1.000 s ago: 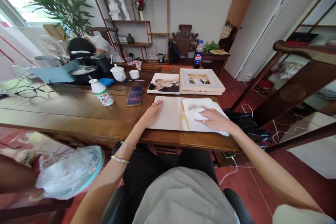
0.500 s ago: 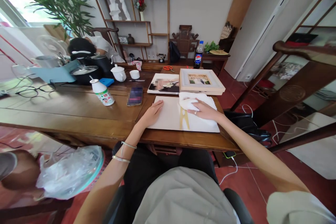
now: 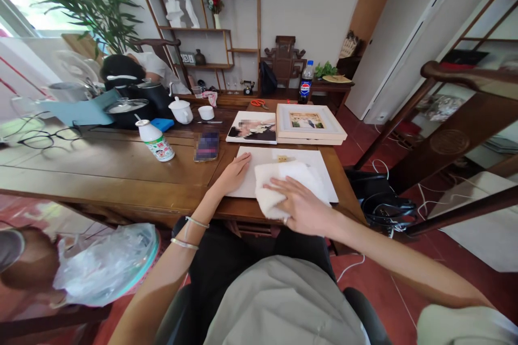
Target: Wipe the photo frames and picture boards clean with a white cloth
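A flat white board (image 3: 247, 188) lies near the front edge of the wooden table. My left hand (image 3: 234, 172) rests flat on the board's left side, fingers extended and holding nothing. Over the board's front right part, my right hand (image 3: 295, 202) presses down on a folded white cloth (image 3: 269, 178) and keeps hold of it. Just beyond the cloth the top of a small tan piece (image 3: 282, 158) shows on the board; its lower part is covered.
Behind the board are a photo panel (image 3: 251, 127) and a framed picture (image 3: 309, 121). A Pepsi bottle (image 3: 306, 83) and orange-handled pliers (image 3: 259, 103) stand farther back. Leftward are a phone (image 3: 206, 145), a white bottle (image 3: 155, 140), a teapot (image 3: 181, 111) and eyeglasses (image 3: 48, 137). A person sits across the table.
My right hand has drawn the cloth toward me and slightly left, to the board's front edge. The tan piece's legs are now covered. My left hand has stayed in place.
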The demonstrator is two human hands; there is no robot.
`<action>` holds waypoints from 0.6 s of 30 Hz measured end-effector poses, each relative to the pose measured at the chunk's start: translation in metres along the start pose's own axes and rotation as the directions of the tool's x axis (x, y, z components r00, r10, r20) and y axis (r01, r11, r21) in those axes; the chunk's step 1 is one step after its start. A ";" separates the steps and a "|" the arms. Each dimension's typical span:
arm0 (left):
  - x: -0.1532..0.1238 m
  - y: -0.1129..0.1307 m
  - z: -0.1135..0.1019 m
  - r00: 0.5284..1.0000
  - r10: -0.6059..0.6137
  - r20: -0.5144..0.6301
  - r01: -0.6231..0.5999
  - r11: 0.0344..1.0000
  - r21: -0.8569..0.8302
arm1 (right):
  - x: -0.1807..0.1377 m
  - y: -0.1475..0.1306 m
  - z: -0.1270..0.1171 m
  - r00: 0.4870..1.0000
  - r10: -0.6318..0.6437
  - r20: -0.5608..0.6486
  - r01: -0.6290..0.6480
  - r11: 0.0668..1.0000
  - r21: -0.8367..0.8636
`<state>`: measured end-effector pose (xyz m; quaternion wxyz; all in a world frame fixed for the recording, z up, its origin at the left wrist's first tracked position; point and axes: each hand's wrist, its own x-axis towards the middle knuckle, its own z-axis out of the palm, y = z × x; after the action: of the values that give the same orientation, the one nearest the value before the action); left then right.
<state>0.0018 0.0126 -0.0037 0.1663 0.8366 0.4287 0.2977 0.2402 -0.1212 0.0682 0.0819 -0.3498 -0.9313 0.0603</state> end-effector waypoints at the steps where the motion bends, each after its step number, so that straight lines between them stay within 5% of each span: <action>1: 0.000 0.000 -0.001 1.000 -0.003 0.009 0.003 1.000 -0.004 | 0.009 0.011 -0.002 1.000 0.017 -0.014 -0.017 1.000 0.002; 7: 0.002 -0.003 -0.004 0.999 -0.016 0.039 0.019 0.998 -0.057 | 0.075 0.066 -0.009 0.983 0.176 -0.042 -0.180 0.976 -0.119; 10: 0.002 -0.003 -0.003 0.999 -0.017 0.029 0.019 0.997 -0.073 | 0.081 0.039 0.000 0.971 0.237 -0.017 -0.235 0.950 -0.207; 15: 0.000 -0.002 -0.003 1.000 0.010 -0.007 -0.011 0.995 -0.101 | 0.052 -0.045 0.022 0.996 0.089 -0.019 -0.091 0.965 -0.245; 18: -0.001 0.000 -0.005 1.000 0.016 0.013 -0.015 0.995 -0.102 | 0.041 -0.060 0.021 0.999 0.047 0.026 -0.041 0.976 -0.213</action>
<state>-0.0022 0.0121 -0.0005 0.2094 0.8325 0.4052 0.3145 0.1671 -0.1401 0.0625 0.0284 -0.3761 -0.9256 -0.0324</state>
